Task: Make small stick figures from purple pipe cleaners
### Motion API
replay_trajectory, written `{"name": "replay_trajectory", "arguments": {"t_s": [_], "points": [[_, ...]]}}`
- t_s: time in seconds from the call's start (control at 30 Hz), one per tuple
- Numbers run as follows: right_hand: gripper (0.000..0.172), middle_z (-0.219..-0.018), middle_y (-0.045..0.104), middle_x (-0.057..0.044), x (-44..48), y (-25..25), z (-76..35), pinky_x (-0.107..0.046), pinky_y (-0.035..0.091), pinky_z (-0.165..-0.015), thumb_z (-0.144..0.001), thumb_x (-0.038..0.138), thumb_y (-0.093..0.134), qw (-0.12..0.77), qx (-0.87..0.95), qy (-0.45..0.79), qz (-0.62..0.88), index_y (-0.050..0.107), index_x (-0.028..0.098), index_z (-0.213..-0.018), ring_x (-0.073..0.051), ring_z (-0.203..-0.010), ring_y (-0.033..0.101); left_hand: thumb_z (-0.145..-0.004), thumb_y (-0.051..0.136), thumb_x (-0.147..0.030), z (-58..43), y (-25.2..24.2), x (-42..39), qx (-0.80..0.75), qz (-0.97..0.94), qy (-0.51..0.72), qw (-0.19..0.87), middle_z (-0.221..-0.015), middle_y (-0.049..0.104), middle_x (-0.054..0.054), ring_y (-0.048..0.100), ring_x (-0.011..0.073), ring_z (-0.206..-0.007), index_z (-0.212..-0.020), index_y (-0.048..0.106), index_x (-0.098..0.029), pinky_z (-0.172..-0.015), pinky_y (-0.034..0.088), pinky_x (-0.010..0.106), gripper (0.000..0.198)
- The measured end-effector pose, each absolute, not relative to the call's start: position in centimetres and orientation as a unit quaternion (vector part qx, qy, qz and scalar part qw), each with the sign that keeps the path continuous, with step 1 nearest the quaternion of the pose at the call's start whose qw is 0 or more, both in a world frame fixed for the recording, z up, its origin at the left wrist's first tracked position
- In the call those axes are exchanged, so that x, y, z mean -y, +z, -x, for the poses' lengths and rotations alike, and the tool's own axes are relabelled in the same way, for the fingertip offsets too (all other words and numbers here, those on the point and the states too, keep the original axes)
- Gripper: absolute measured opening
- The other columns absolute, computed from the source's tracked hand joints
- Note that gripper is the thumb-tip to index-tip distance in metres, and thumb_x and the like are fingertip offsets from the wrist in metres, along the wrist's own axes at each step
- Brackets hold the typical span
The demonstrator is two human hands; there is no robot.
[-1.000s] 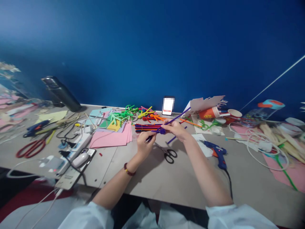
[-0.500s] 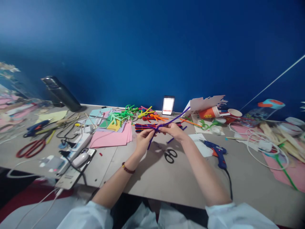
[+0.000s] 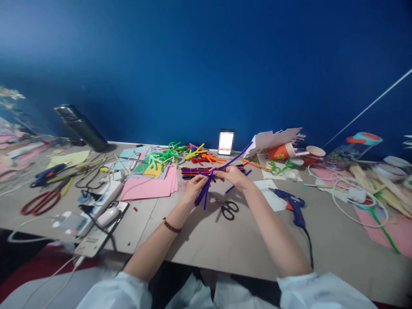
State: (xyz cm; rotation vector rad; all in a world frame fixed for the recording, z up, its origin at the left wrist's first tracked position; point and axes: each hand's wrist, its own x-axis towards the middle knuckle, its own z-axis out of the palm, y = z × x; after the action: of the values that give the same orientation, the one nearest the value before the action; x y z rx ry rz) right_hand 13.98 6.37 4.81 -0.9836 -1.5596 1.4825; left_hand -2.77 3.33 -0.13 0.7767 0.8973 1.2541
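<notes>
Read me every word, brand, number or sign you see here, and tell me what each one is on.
None can be read for certain.
Red paper cup: yellow print, too blurred.
White torn card: dark print, too small.
Phone lying at left: faint lettering, too blurred.
Standing phone: screen blocked out.

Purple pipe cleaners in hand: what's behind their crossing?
A multicoloured bundle on the table; its left part and right tip show. The purple pipe cleaners and right hand cover much between, so that stretch cannot be seen.

Purple stems [image 3: 202, 196], more now showing, hanging below left fingers [image 3: 197, 181]
</notes>
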Motion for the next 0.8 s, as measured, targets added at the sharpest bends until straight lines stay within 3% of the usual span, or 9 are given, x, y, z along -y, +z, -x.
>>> {"name": "replay_trajectory", "arguments": {"t_s": [0.27, 0.6, 0.8], "points": [[0.031, -0.075, 0.065, -0.002, -6.2, 5.0, -13.9, -0.026, 0.037, -0.054, -0.066, 0.04, 0.074, 0.391, 0.609, 0.58, 0.374, 0.07, 0.016, -0.085, -0.013, -0.062, 0.052, -0.045, 0.085, -0.038, 2.7, 0.0, -3.4, -0.388, -0.338, 0.56, 0.649, -0.064, 0.068, 0.002, 0.058, 0.0097, -0.052, -0.067, 0.063, -0.014, -0.053, 0.044, 0.02, 0.04], [0.03, -0.08, 0.067, -0.004, -6.1, 5.1, -13.8, -0.026, 0.039, -0.057, -0.067, 0.04, 0.073, 0.39, 0.62, 0.571, 0.371, 0.069, 0.016, -0.084, -0.015, -0.07, 0.057, -0.05, 0.084, -0.039, 2.7, -0.1, -3.3, -0.381, -0.345, 0.57, 0.642, -0.067, 0.07, 0.003, 0.062, 0.0114, -0.055, -0.069, 0.063, -0.014, -0.057, 0.048, 0.022, 0.038], [0.036, -0.078, 0.067, -0.003, -6.2, 5.1, -14.0, -0.027, 0.041, -0.062, -0.069, 0.041, 0.071, 0.389, 0.605, 0.58, 0.381, 0.067, 0.016, -0.095, -0.015, -0.071, 0.058, -0.054, 0.083, -0.032, 2.6, 0.6, -2.9, -0.361, -0.364, 0.554, 0.657, -0.072, 0.071, 0.005, 0.065, 0.0129, -0.06, -0.079, 0.063, -0.014, -0.064, 0.051, 0.024, 0.036]]}}
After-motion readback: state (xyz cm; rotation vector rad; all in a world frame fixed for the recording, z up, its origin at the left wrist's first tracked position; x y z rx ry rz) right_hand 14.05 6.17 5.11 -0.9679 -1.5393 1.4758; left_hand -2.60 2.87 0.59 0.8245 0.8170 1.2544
